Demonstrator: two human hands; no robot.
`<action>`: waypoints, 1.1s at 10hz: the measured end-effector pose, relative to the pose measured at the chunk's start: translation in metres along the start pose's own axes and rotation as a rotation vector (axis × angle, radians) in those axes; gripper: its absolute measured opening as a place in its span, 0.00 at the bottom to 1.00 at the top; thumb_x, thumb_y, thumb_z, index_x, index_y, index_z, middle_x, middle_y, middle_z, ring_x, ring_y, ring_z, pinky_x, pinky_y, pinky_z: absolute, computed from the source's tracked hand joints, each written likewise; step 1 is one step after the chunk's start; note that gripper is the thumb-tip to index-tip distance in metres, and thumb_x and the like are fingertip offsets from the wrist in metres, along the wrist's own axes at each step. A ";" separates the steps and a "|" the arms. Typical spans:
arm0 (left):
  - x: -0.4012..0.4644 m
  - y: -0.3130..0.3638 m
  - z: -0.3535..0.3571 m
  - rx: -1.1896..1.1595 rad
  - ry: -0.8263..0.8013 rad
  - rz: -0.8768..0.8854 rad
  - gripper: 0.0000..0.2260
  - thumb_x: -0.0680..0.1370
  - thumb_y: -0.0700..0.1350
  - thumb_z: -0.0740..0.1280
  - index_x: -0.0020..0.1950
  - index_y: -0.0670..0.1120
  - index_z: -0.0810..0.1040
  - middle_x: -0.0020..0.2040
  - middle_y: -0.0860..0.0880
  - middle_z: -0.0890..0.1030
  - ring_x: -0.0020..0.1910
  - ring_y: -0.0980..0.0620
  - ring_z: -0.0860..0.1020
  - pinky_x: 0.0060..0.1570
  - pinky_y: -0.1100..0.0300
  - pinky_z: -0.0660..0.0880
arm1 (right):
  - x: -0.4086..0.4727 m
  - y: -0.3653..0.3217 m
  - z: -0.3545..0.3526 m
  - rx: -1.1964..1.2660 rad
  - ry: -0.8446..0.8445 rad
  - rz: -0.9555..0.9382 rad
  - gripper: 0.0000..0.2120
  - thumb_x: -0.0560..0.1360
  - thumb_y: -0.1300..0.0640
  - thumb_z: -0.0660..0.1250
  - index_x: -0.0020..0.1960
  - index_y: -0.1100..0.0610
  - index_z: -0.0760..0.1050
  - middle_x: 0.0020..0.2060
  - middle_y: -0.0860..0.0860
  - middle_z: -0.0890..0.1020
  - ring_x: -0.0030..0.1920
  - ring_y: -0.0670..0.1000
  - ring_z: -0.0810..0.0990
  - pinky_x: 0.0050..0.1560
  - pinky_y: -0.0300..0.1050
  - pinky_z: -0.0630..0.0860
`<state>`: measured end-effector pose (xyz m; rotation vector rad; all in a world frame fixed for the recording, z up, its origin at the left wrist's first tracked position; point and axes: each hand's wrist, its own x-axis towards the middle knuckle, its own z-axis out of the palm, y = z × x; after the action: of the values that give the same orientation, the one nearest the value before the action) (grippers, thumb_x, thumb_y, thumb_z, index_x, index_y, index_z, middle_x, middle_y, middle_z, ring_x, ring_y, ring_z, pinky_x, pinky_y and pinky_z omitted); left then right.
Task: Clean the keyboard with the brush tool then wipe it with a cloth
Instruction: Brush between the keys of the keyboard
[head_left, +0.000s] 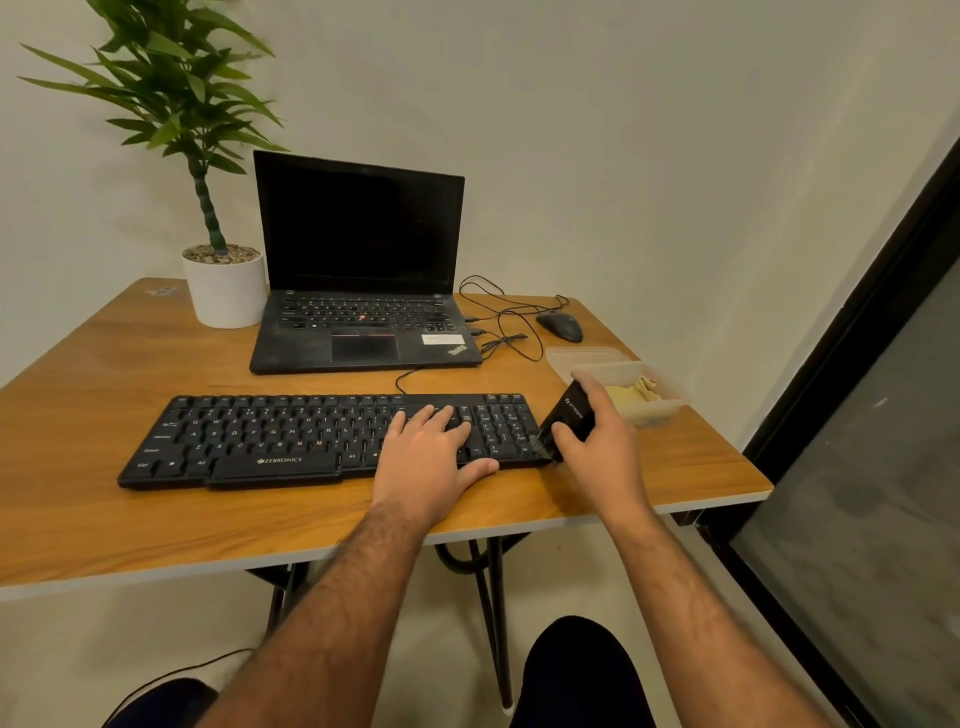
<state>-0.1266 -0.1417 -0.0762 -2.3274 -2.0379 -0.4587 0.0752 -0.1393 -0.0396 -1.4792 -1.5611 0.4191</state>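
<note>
**A:** ok so where's everything sitting right now?

**B:** Black keyboard (332, 439) lies flat near the front of the wooden table (104, 499). Left hand (431, 457) is laid flat on its right half, fingers straight and spread over the keys, thumb out along the front edge. It's pressing down, not gripping anything.

**A:** and the brush?

**B:** Right hand (597, 447) has its fingers and thumb wrapped round the black brush (569, 415). It's tilted, bristles down and touching the keyboard's right front corner, right by the numpad.

**A:** cloth?

**B:** Yellowish cloth (636, 392) is in a clear plastic tub (670, 405) just behind the right hand, near the table's right edge. There's a clear lid (582, 356) lying beside the tub.

**A:** other stuff on the desk?

**B:** Open laptop (363, 270) with a dark screen behind the keyboard, mouse (560, 326) to its right with a tangle of cables (498, 317), and a plant (218, 249) in a white pot at the back left.
</note>
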 end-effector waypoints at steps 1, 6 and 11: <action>0.000 0.000 -0.001 0.000 -0.002 -0.004 0.34 0.77 0.72 0.52 0.77 0.56 0.65 0.79 0.51 0.62 0.79 0.50 0.56 0.78 0.46 0.48 | -0.003 -0.002 -0.010 0.004 -0.033 0.021 0.31 0.75 0.62 0.69 0.74 0.45 0.66 0.61 0.49 0.78 0.57 0.47 0.79 0.51 0.40 0.81; 0.000 0.001 -0.001 0.007 0.016 -0.007 0.33 0.77 0.73 0.53 0.76 0.56 0.66 0.79 0.51 0.63 0.79 0.50 0.57 0.78 0.46 0.49 | -0.003 -0.032 0.006 -0.149 -0.098 -0.175 0.30 0.74 0.60 0.70 0.72 0.44 0.66 0.61 0.47 0.78 0.56 0.43 0.75 0.58 0.47 0.79; -0.003 0.002 -0.003 0.022 0.006 -0.002 0.34 0.77 0.72 0.51 0.77 0.55 0.66 0.79 0.51 0.63 0.79 0.50 0.57 0.78 0.46 0.49 | -0.005 -0.045 -0.009 -0.193 -0.241 -0.160 0.31 0.73 0.60 0.72 0.72 0.43 0.66 0.61 0.48 0.77 0.56 0.44 0.75 0.57 0.44 0.78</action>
<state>-0.1260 -0.1451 -0.0734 -2.3089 -2.0327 -0.4405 0.0543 -0.1567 -0.0025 -1.4760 -1.9423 0.3721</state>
